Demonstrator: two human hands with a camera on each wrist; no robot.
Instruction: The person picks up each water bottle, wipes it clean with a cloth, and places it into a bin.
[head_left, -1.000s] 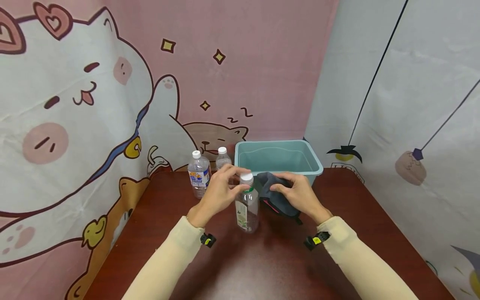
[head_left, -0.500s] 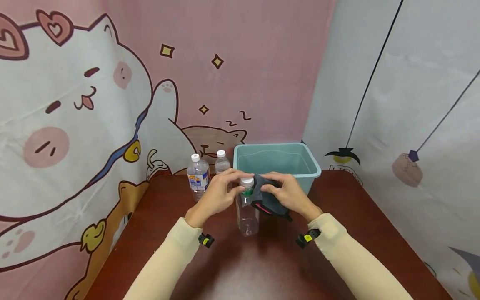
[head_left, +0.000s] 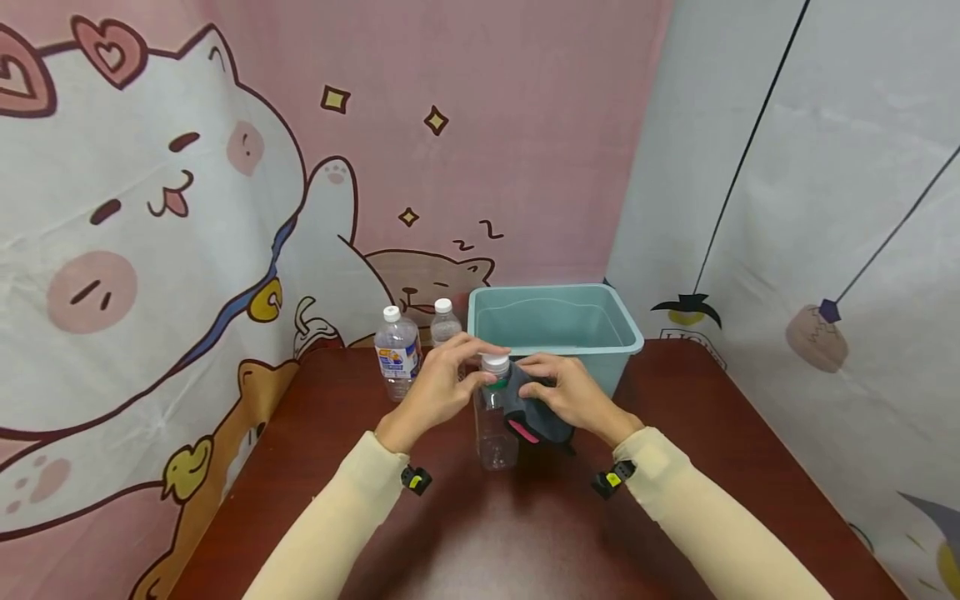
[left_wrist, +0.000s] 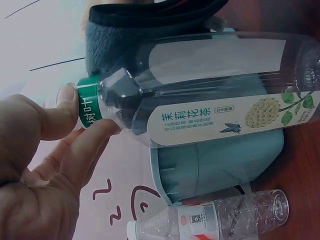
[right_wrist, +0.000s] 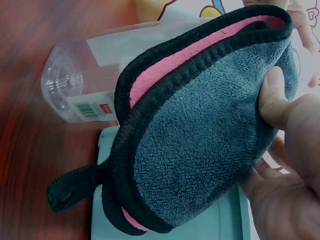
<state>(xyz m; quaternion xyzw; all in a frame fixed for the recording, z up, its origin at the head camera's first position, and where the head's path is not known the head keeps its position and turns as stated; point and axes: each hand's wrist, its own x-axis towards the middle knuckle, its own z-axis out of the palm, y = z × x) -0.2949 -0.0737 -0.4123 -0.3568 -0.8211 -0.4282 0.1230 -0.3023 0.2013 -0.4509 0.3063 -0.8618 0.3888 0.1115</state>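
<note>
My left hand (head_left: 442, 382) pinches a clear plastic bottle (left_wrist: 215, 95) at its neck, just under the white cap. A green band circles the neck, and a pale label with a flower print shows in the left wrist view. The bottle stands upright on the table. My right hand (head_left: 573, 392) grips a folded grey cleaning cloth (right_wrist: 200, 130) with black edging, a pink inner side and a hanging loop. The cloth lies against the right side of the bottle near its neck, hiding part of it in the head view.
Behind the hands stands a light teal plastic bin (head_left: 622, 358). Two more capped clear bottles are at the back left: a larger one with a blue and orange label (head_left: 397, 354) and a smaller one (head_left: 445, 323). All are on a dark red-brown table (head_left: 322, 467).
My right hand has moved left with the cloth, bringing it against the bottle. Lately its fingers have shifted on the cloth. The left hand stays at the bottle's neck, and the bottle has turned slightly.
</note>
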